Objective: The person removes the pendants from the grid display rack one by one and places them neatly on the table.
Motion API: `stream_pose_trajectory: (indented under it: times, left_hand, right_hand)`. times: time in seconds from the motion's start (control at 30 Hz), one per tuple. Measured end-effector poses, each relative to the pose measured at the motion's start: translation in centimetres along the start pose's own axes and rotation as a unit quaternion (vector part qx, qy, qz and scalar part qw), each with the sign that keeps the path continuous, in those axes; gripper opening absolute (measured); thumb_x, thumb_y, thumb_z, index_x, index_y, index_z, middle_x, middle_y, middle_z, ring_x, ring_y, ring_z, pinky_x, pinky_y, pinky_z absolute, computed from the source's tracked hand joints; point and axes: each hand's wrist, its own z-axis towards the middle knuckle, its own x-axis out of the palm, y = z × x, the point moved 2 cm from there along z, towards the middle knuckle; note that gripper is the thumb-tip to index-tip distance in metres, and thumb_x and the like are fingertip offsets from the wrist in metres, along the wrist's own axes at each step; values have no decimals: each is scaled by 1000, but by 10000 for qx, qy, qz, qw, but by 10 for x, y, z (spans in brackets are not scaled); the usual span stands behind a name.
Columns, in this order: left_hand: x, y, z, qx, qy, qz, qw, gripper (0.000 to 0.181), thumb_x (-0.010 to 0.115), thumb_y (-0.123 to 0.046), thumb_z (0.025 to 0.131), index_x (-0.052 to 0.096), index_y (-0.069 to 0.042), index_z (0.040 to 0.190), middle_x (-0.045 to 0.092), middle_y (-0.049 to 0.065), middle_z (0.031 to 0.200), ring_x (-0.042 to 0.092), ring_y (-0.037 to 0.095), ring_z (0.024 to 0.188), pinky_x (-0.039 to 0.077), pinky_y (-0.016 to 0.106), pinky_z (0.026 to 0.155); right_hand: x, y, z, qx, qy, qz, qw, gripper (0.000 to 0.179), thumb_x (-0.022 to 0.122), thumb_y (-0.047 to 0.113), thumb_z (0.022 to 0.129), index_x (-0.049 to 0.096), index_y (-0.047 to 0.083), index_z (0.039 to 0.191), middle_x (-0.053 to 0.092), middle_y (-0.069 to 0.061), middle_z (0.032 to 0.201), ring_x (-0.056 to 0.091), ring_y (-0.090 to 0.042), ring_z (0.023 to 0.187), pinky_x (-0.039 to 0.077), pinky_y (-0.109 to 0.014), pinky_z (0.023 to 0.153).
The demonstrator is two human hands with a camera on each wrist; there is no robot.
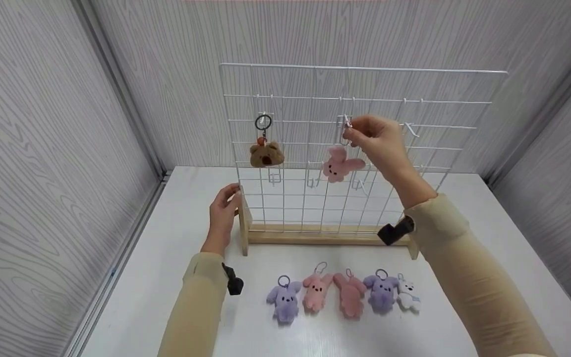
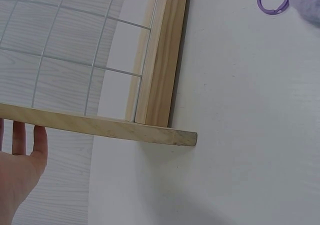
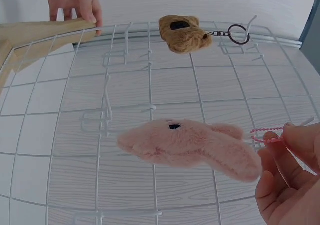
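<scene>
"Where does the left hand (image 1: 223,210) sit?"
"At the left end of the rack (image 1: 320,238), gripping its side with bent fingers. The left forearm (image 1: 197,302) comes up in front, outside that end."
"And the right hand (image 1: 382,144)?"
"Higher, in front of the rack's upper middle. Thumb and forefinger pinch close at their tips; the other fingers curl in toward the palm."
"What about that arm?"
"The right forearm (image 1: 474,277) slants up and inward, in front of the rack's right end."
"Sleeves (image 1: 194,292)?"
"Both beige ones stop at the wrists, leaving the hands bare."
</scene>
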Motion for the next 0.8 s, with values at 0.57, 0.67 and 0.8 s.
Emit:
stream_pose_trajectory:
  times: [0.57,0.67,0.8]
  left_hand:
    - [0,-2,0,74,51,-18,10000,36,54,-25,95,51,-13,128,47,7,133,48,18,117,41,41,94]
    - [0,-1,-1,119,66,-120,9998,36,55,-25,95,51,-11,128,47,7,132,48,19,116,41,43,94]
    - [0,-2,-2,129,32,-146,9998,35,55,-24,95,51,-11,128,49,5,129,49,18,114,42,41,93]
  right_hand:
    - [-9,13,-11,-196,158,1,9997,16,65,9,88,66,-5,95,66,-12,84,59,-25,76,48,-20,66]
    - [-9,14,-16,-338,201,-140,9991,17,64,11,89,67,-5,94,65,-13,83,58,-25,74,48,-20,65]
    - [-10,16,-23,-483,276,-98,9984,17,66,13,88,68,-3,92,66,-11,81,59,-24,73,49,-22,65]
